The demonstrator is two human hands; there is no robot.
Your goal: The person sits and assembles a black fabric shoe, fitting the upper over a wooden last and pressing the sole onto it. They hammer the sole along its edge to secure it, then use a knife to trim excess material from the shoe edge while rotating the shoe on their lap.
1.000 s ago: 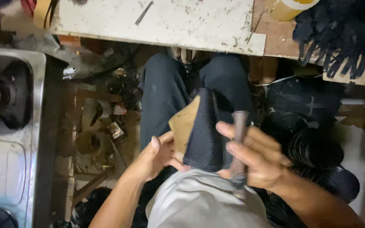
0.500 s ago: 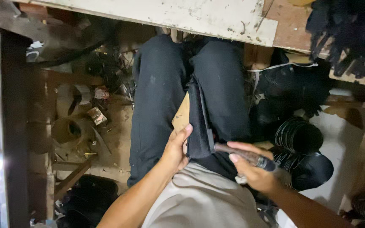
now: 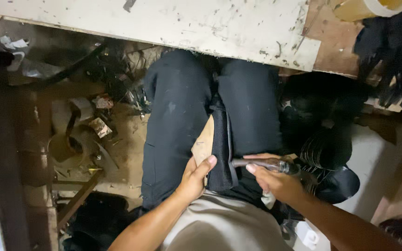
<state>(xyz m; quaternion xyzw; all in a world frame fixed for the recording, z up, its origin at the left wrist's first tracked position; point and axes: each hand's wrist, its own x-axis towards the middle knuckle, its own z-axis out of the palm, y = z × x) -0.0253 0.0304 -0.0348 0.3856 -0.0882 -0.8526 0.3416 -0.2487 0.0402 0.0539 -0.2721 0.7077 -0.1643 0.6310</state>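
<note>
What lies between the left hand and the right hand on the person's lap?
In the head view, a black piece with a tan underside stands between the left hand and the right hand, which holds a dark tool.

Scuffed white worktop (image 3: 164,21) across frame top; bare wood (image 3: 331,37) upper right; littered dirt floor (image 3: 126,139) at left, dimly lit.
</note>
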